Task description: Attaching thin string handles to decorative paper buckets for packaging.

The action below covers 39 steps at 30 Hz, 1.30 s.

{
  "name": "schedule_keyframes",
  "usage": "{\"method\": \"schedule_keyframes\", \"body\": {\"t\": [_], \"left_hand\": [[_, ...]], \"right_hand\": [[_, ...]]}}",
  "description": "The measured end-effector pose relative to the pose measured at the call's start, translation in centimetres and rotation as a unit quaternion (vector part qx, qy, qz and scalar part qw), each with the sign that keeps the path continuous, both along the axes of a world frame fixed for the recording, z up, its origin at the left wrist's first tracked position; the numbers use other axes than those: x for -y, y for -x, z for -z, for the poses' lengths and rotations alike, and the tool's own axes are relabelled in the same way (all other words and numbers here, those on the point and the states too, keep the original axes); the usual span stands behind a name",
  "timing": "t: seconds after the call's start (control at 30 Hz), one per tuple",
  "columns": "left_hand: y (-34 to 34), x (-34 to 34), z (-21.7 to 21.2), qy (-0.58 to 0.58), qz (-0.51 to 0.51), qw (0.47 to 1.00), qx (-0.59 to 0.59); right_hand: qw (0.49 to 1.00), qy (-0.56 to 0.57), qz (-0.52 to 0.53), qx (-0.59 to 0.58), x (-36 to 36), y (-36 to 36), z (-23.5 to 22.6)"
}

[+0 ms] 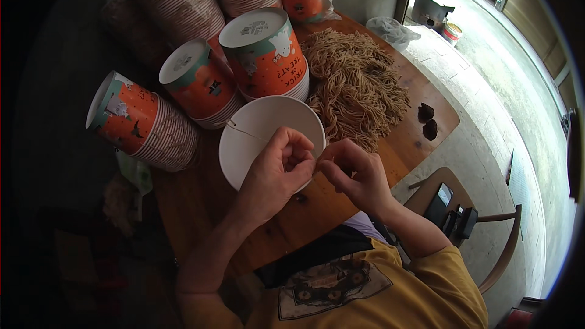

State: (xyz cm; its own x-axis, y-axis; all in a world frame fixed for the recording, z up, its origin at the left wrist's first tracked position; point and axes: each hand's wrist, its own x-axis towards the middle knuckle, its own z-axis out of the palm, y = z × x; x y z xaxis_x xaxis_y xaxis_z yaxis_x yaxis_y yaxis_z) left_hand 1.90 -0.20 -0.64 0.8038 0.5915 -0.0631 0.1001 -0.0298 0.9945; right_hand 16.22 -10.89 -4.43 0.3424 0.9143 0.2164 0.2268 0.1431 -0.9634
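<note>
A white-lined paper bucket [248, 157] sits in front of me with its open mouth toward me. A thin tan cord [247, 132] is fastened at its left rim and runs across the mouth to my left hand [281, 167]. That hand is closed in a pinch on the cord over the bucket's right side. My right hand [358, 175], also pinched, meets it at the right rim, where the cord's end seems to be between the fingertips. The fingers partly hide this spot. Beside the bucket, a big heap of similar tan cords [359, 85] lies on the wooden table [436, 113].
Upside-down stacks of orange printed buckets [265, 55] stand behind and to the left [137, 116]. Bagged stacks [177, 0] rise farther back. Two dark lumps [428, 122] lie near the table's right edge. A chair [448, 183] at right bears a phone [440, 201].
</note>
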Motion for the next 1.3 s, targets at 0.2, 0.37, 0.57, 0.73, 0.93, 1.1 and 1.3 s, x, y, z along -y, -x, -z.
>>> {"method": "schedule_keyframes", "body": {"t": [0.2, 0.37, 0.57, 0.73, 0.93, 1.1, 1.3], "left_hand": [[0.0, 0.6, -0.1, -0.075, 0.024, 0.997, -0.005], [-0.1, 1.3, -0.8, -0.168, 0.024, 0.985, -0.042], [-0.2, 1.3, -0.4, -0.202, -0.001, 0.979, -0.033], [0.0, 1.5, -0.1, -0.268, -0.030, 0.962, -0.026], [-0.1, 1.5, -0.2, -0.265, -0.032, 0.963, -0.033], [0.0, 1.5, -0.3, -0.271, -0.028, 0.962, -0.033], [-0.2, 1.5, -0.2, -0.270, -0.027, 0.962, -0.027]], "right_hand": [[0.993, 0.028, -0.028, -0.115, -0.2, -0.2, -0.2], [0.977, 0.041, -0.065, -0.199, -0.3, -0.8, -0.1], [0.981, 0.022, -0.058, -0.186, -0.1, -0.8, 0.3], [0.982, 0.011, -0.057, -0.181, 0.0, -0.7, 0.6], [0.989, 0.005, -0.051, -0.140, 0.5, -0.9, 1.2], [0.990, -0.030, -0.033, -0.131, 0.6, -0.8, 1.6], [0.994, -0.057, -0.012, -0.089, 0.5, -1.3, 2.4]]}}
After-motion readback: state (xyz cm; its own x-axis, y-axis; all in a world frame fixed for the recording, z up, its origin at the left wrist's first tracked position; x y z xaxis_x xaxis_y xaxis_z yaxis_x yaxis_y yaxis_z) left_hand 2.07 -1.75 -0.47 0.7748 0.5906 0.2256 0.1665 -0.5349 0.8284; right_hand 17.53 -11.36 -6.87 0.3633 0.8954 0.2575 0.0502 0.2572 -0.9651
